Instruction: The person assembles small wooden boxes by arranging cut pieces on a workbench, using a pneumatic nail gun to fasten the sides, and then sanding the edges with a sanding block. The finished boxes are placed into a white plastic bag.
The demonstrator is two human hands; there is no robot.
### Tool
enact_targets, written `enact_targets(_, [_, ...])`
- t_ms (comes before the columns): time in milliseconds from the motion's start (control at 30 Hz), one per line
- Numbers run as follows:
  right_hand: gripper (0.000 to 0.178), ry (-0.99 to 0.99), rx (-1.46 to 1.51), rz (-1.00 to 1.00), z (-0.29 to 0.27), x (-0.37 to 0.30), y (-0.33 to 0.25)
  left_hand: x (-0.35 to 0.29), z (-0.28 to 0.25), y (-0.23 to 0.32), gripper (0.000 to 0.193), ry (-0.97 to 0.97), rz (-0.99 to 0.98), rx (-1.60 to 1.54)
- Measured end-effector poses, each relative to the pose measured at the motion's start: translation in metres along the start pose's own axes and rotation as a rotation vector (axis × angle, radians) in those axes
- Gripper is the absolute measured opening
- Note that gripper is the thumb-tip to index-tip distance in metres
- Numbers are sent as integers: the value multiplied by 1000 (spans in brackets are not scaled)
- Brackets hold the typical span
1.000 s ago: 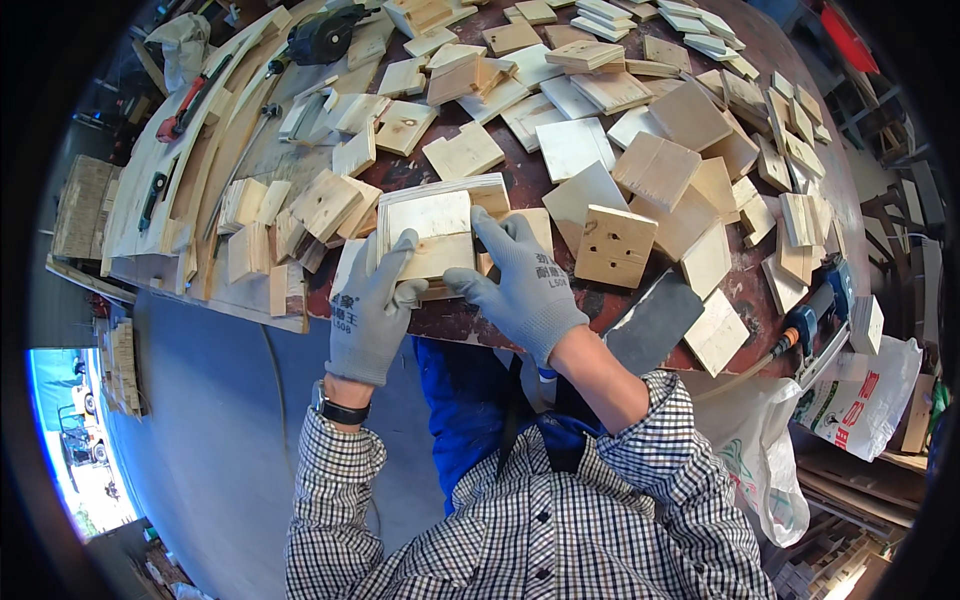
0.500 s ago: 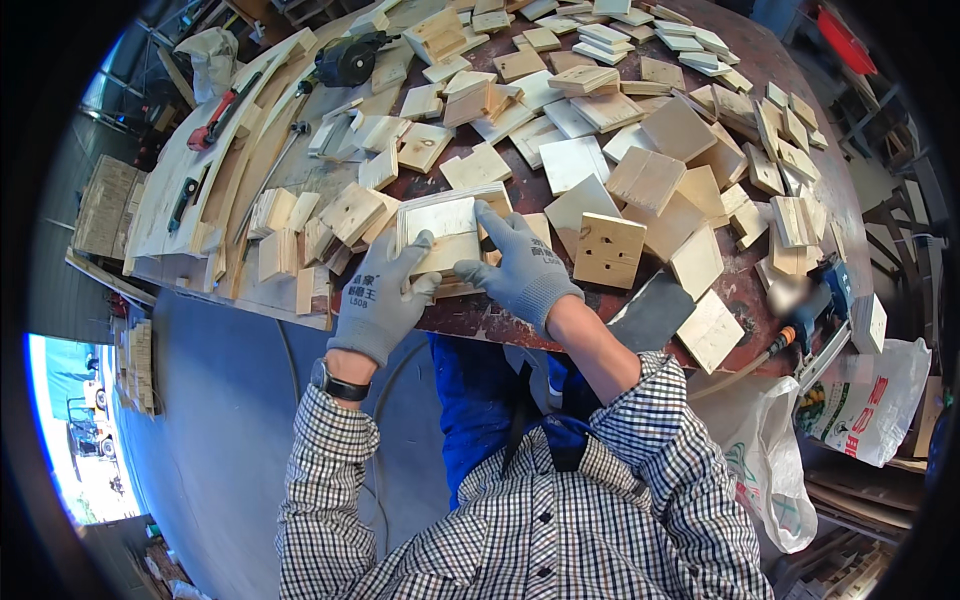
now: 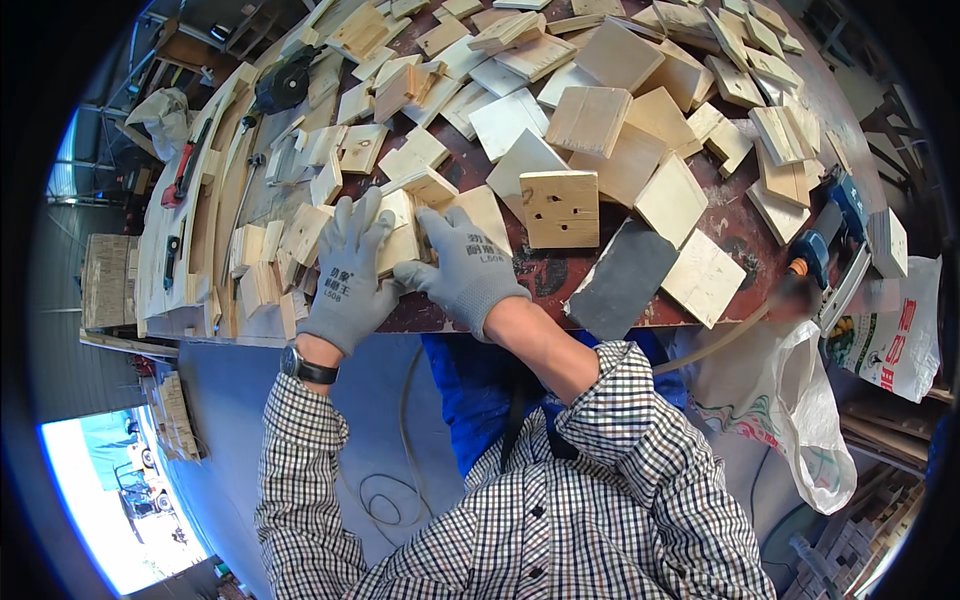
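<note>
Wood offcuts cover your surface (image 3: pixel 500 290) on every side. Just right of your hands lies a square block (image 3: pixel 560 208) with several drilled holes, and beside it a dark grey slab (image 3: pixel 622 280) overhangs the near edge. Long curved strips (image 3: pixel 225 200) lie along the left side, with a red-handled tool (image 3: pixel 183 172) on them. A blue power tool (image 3: pixel 825 235) sits at the right edge, above a white bag (image 3: pixel 800 420).

Your work piece is a flat pale panel (image 3: pixel 402 245) near the front edge, mostly hidden under both gloves. Its long axis cannot be judged; the visible edge runs roughly left to right, tilted slightly upward to the right.

Your left hand (image 3: pixel 347 275) lies flat on the panel's left part, fingers (image 3: pixel 352 215) spread apart and pointing away from you. Your right hand (image 3: pixel 462 265) presses on its right part, fingers spread, thumb pointing left toward the other glove. Neither hand is closed around anything. Small blocks (image 3: pixel 262 285) crowd the panel's left side, touching or nearly so.
</note>
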State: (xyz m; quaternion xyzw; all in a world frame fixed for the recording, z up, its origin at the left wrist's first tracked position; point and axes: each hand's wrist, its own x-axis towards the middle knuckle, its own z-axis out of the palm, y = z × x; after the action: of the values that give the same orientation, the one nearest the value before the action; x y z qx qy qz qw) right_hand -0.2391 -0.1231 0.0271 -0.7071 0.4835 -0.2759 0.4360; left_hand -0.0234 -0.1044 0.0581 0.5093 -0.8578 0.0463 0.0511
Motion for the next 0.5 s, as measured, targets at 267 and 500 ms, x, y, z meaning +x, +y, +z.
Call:
enact_targets(267, [44,47,267,65,12,-70,15,-8,-7,4,71,-34,-92,-160])
enact_targets(500, [37,121,74,6,17,-64,19,-6,8,2,79,14,-97,-151])
